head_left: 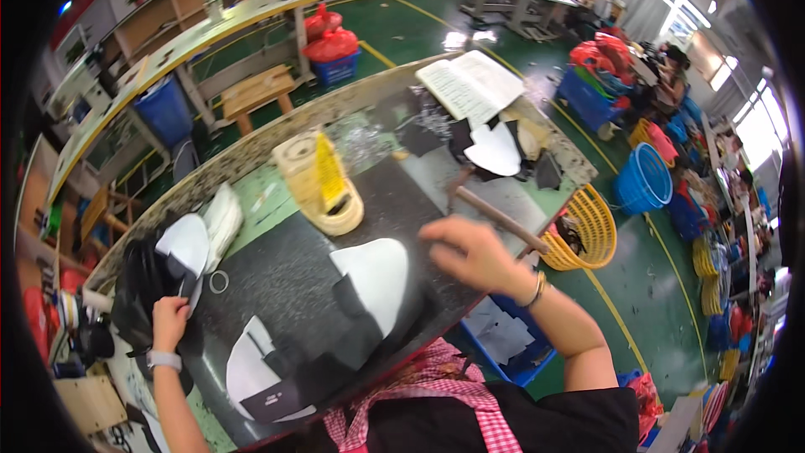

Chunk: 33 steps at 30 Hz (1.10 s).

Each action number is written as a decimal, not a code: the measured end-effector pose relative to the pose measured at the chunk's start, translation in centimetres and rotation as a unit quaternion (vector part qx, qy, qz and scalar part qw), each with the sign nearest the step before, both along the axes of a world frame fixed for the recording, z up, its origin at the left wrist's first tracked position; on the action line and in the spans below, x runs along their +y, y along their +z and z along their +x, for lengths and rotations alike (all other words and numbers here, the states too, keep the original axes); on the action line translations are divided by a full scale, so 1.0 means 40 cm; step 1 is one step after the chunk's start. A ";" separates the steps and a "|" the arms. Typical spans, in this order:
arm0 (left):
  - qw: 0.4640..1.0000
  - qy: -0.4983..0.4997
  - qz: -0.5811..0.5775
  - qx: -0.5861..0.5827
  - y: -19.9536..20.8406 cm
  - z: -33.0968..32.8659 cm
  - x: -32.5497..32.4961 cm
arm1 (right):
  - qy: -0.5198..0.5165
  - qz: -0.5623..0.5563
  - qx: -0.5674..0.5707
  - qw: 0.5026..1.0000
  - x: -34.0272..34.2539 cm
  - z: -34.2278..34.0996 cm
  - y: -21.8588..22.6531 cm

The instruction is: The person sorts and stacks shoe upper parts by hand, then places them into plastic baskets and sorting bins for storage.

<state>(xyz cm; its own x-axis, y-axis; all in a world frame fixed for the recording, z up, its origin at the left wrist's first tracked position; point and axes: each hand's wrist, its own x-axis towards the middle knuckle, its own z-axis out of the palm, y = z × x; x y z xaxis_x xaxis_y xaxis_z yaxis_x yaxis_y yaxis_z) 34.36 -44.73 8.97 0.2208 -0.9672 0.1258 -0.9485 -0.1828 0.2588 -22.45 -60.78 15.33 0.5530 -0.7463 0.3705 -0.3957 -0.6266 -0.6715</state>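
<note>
At the left of the dark work board (251,277), my left hand (170,320) is closed on the lower edge of a black-and-white shoe upper piece (186,243). That piece rests against a heap of black pieces (138,294). My right hand (478,258) hovers over the board's right side, fingers apart, with nothing visible in it. Just beyond it lies a hammer (503,220) with a wooden handle. Between my hands, one black-and-white upper piece (377,281) lies flat. Another upper piece (251,369) lies nearer to me, partly over black material.
A cream holder with a yellow insert (323,184) stands at the board's far edge. Behind it are an open notebook (471,88) and more white and black pieces (493,149). A yellow basket (587,231) and a blue bin (507,340) stand off the table's right side.
</note>
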 end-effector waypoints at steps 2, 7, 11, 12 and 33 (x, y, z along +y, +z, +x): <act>0.993 -0.026 -0.053 -0.104 0.063 -0.021 -0.021 | -0.112 0.042 0.016 0.993 -0.137 -0.149 -0.042; 0.978 -0.001 -0.069 -0.198 0.263 -0.392 -0.012 | -0.272 0.006 0.132 0.953 -0.428 -0.280 -0.124; 0.967 -0.066 -0.110 -0.221 0.235 -0.688 0.135 | -0.323 -0.031 0.245 0.914 -0.576 -0.170 -0.125; 0.966 -0.132 -0.084 -0.207 0.213 -0.750 0.175 | -0.300 -0.058 0.291 0.906 -0.601 -0.170 -0.129; 0.942 -0.247 -0.070 0.215 0.305 -0.797 -0.220 | 0.097 0.238 0.066 0.964 -0.398 -0.137 0.164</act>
<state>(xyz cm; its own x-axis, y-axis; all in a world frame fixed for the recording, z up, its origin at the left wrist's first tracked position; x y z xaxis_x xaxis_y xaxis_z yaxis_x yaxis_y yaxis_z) 2.49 -53.53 21.19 -0.1913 -0.9459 0.2619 -0.7108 0.3175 0.6276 -27.92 -76.71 21.90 0.7186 -0.6917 -0.0712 -0.4031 -0.3310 -0.8532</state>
